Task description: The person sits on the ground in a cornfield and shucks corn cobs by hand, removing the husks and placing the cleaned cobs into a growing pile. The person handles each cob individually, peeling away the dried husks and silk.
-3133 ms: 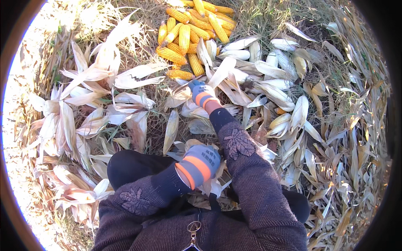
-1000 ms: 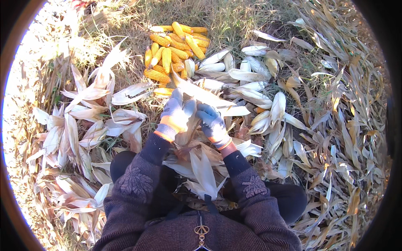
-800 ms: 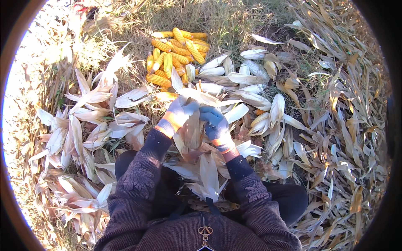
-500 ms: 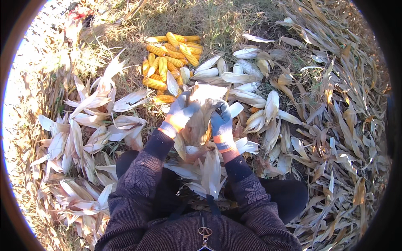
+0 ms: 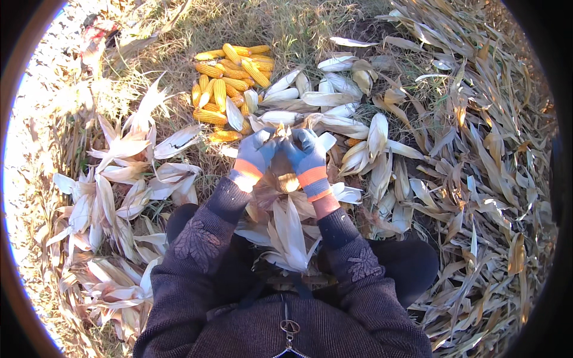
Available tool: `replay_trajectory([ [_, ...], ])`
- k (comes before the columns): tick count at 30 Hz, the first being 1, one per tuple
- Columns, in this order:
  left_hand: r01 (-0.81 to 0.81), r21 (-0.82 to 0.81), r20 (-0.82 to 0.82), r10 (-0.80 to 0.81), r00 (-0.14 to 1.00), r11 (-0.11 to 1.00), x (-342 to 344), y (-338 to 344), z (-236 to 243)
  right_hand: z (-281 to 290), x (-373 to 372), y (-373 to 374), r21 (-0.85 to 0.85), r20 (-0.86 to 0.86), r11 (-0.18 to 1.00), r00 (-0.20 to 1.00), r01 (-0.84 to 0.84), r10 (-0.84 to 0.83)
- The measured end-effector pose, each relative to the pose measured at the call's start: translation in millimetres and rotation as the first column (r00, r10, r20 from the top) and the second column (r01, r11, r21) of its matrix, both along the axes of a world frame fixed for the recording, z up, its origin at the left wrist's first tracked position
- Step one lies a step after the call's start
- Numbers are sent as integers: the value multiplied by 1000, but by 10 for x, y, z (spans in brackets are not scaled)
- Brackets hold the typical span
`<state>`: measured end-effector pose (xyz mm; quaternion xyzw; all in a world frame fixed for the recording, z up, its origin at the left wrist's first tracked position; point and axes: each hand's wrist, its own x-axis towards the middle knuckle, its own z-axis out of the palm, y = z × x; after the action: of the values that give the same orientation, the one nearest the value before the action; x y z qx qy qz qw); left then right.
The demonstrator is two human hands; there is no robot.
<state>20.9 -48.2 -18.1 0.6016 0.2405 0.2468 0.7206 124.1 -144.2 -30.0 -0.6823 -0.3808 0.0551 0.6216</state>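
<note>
My left hand (image 5: 258, 153) and my right hand (image 5: 307, 157), in grey-blue gloves with orange bands, meet in front of me, fingers closed. Between them they pinch the dry, pointed end of a corn husk (image 5: 282, 132). Beneath the hands, brownish husk leaves and a small yellowish part (image 5: 287, 182) show; how much of an ear is inside is hidden. Loose pale husks (image 5: 292, 235) lie between my legs. Just beyond my left hand is a pile of bare yellow corn ears (image 5: 219, 92).
Unhusked ears (image 5: 346, 124) lie beyond my right hand. Torn husks (image 5: 104, 200) are heaped at the left. A broad bank of dry stalks and leaves (image 5: 477, 209) fills the right side. Dry grass (image 5: 304, 30) covers the ground at the far side.
My hands have come closer together and now meet at the husk's tip. The right hand has moved left and up. The surroundings have shifted slightly left in view.
</note>
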Motion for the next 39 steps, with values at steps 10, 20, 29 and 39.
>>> replay_trajectory([
  [10,31,251,-209,23,978,967,-5,-26,-25,-8,-30,-76,77,39,992,994,101,-104],
  [20,-121,-59,-94,115,989,991,-4,-299,310,-77,13,-178,130,-664,989,747,76,30],
  [29,-152,508,-78,221,972,848,50,-272,129,90,-235,-91,104,-376,991,926,80,-35],
  [39,-383,-23,235,377,896,923,62,45,-290,-72,-95,-115,461,-833,884,378,74,403],
])
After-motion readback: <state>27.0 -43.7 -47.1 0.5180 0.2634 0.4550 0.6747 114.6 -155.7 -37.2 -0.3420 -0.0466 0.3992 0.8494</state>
